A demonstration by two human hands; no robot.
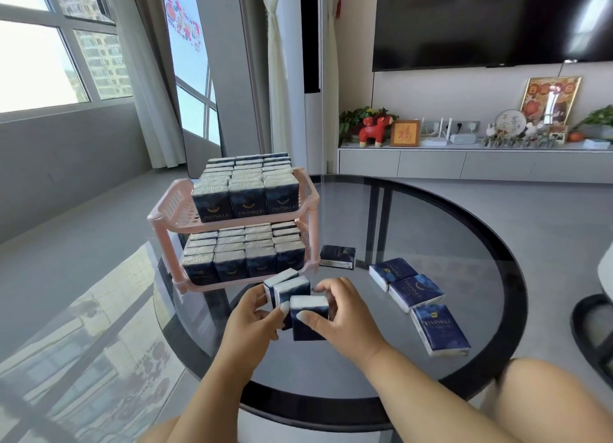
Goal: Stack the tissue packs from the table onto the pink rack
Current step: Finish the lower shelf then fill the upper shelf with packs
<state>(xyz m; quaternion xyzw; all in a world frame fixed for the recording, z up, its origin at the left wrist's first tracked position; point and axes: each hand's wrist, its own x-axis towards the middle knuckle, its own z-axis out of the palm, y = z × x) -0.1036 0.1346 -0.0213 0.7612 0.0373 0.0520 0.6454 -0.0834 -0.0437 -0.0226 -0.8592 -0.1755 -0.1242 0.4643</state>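
A two-tier pink rack (pixel 166 207) stands at the far left of the round glass table (pixel 464 243), both tiers packed with upright dark blue tissue packs (pixel 247 199). In front of the rack, my left hand (pixel 247 323) and my right hand (pixel 345 313) together grip three tissue packs (pixel 308 316) held upright side by side above the glass. One loose pack (pixel 337 256) lies beside the rack's right leg. Three more loose packs (pixel 416 291) lie flat in a row to the right of my hands.
The table has a black rim (pixel 517 276) and stands on a grey floor. A white TV cabinet (pixel 464 164) with ornaments runs along the back wall under a dark screen. My knee (pixel 547 399) shows at the bottom right, by a dark stool edge (pixel 590 326).
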